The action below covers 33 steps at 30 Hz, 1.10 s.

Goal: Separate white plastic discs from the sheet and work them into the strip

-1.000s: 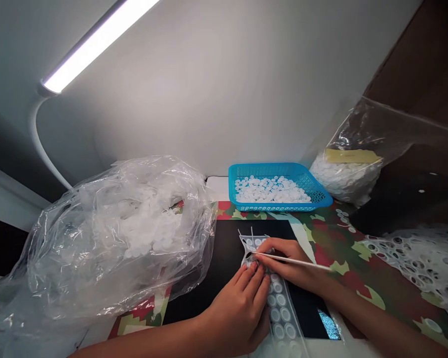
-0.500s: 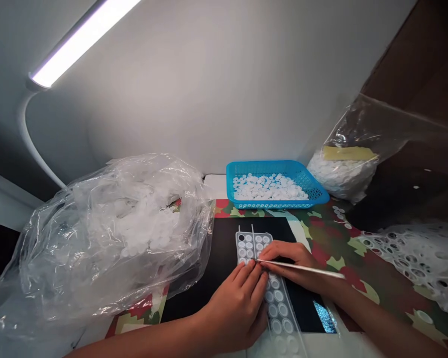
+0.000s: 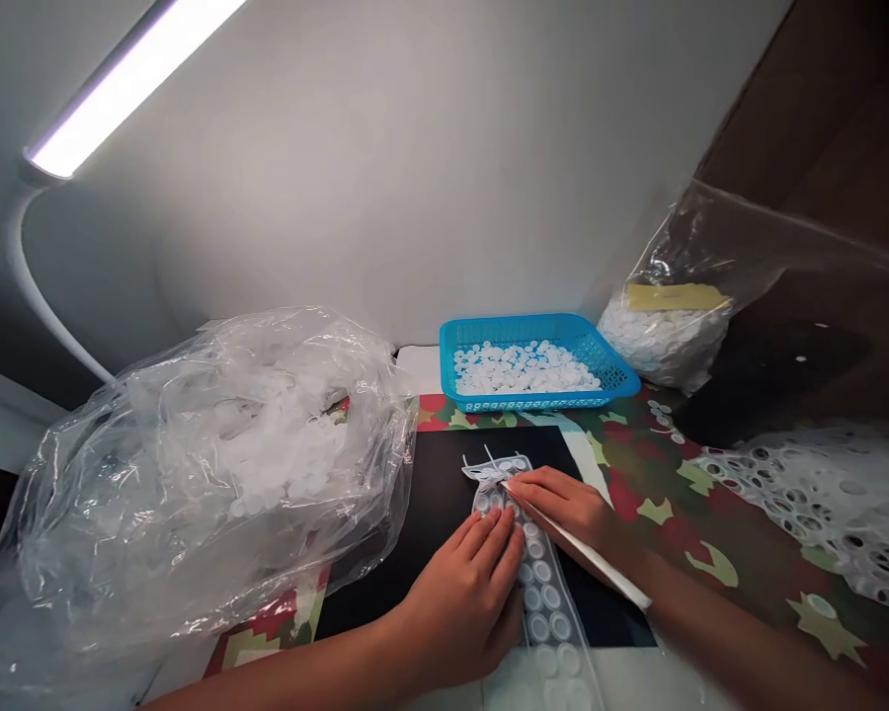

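Note:
A long translucent strip of round white discs (image 3: 539, 598) lies lengthwise on a black mat (image 3: 444, 462). My left hand (image 3: 465, 588) rests on the strip from the left, fingers stretched out flat over the discs; its thumb is hidden. In my right hand (image 3: 574, 513) is a slim white stick (image 3: 600, 565), pinched near its tip, with the tip at the strip's upper end. There a thin piece of film (image 3: 487, 472) is bunched up and partly lifted. Its exact link to the stick's tip is too small to tell.
Loose white discs fill a blue basket (image 3: 540, 402) behind the mat. A large clear plastic bag (image 3: 140, 494) covers the left side. Another bag of white pieces (image 3: 659, 341) stands at the back right, near punched-out sheets (image 3: 851, 504). A lamp (image 3: 133, 89) shines from upper left.
The stick has swung steeper and its tip moved up along the strip. Film at the strip's top end has bunched up. The left hand stays nearly in place; the view has shifted slightly.

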Each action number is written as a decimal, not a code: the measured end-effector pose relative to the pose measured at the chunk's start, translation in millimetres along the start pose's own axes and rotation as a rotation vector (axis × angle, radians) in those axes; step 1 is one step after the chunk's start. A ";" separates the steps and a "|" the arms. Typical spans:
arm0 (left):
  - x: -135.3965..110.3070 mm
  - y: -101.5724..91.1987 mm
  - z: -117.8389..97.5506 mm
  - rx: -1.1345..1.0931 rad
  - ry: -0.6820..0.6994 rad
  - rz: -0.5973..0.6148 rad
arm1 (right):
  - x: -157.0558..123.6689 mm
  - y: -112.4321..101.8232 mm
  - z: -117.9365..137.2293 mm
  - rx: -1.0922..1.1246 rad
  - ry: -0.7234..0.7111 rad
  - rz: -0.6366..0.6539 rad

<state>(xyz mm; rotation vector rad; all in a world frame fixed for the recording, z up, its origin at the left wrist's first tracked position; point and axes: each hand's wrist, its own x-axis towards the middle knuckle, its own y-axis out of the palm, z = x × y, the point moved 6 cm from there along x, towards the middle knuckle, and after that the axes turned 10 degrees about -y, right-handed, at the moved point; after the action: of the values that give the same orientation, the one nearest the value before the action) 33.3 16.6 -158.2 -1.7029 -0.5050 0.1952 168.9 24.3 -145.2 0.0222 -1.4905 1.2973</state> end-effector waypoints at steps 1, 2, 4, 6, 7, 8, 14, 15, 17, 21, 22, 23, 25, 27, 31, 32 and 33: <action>0.2 -1.0 -0.1 0.002 0.001 -0.003 | 0.3 -0.9 -0.7 -0.017 -0.006 -0.007; 0.3 -1.7 -0.3 0.007 0.002 -0.004 | 0.5 -1.5 -1.6 -0.032 -0.004 -0.008; 0.0 -2.2 -0.6 0.014 0.005 0.001 | 0.9 -2.4 -3.3 -0.059 0.011 -0.002; 0.1 -2.3 -0.5 0.016 0.007 0.004 | 1.1 -3.5 -4.4 -0.075 0.037 0.006; 0.4 -2.5 -0.4 0.017 0.007 0.003 | 1.1 -4.2 -4.9 -0.075 0.055 0.009; 0.7 -2.9 -0.4 0.018 0.008 -0.001 | 1.1 -5.1 -5.1 -0.073 0.070 0.009; 0.9 -4.3 -2.9 0.021 0.035 -0.022 | 3.2 -11.7 -6.5 -0.048 0.154 -0.014; 0.4 -4.1 -3.1 0.016 0.034 -0.018 | 4.0 -12.5 -6.9 -0.046 0.159 -0.023; -0.7 -4.0 -3.1 0.000 0.025 -0.012 | 5.7 -12.2 -7.2 -0.023 0.138 -0.022; -2.4 -6.2 -1.5 -0.048 -0.026 -0.013 | 5.4 -9.2 -12.1 0.120 0.125 0.003; -2.7 -7.1 -0.6 -0.061 -0.044 -0.020 | 4.7 -8.7 -14.4 0.164 0.146 0.011; -2.8 -7.9 0.4 -0.072 -0.061 -0.029 | 4.1 -8.6 -16.5 0.203 0.169 0.017; -3.0 -8.7 2.5 -0.083 -0.092 -0.043 | 4.1 -10.0 -18.4 0.260 0.196 0.022; -3.1 -8.0 4.5 -0.083 -0.111 -0.051 | 5.7 -12.7 -17.8 0.293 0.202 0.015; -3.0 -3.7 8.1 -0.078 -0.143 -0.025 | 7.8 -13.5 -15.3 0.347 0.203 0.027; -2.9 -2.8 8.8 -0.076 -0.151 -0.015 | 7.5 -12.5 -14.9 0.357 0.200 0.034; -2.9 -2.2 9.4 -0.075 -0.157 -0.008 | 6.8 -11.5 -14.7 0.363 0.197 0.039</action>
<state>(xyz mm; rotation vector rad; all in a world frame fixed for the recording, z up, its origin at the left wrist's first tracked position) 26.5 24.0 -158.3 -1.7670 -0.6422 0.3088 183.4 34.0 -135.6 0.0987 -1.0812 1.5413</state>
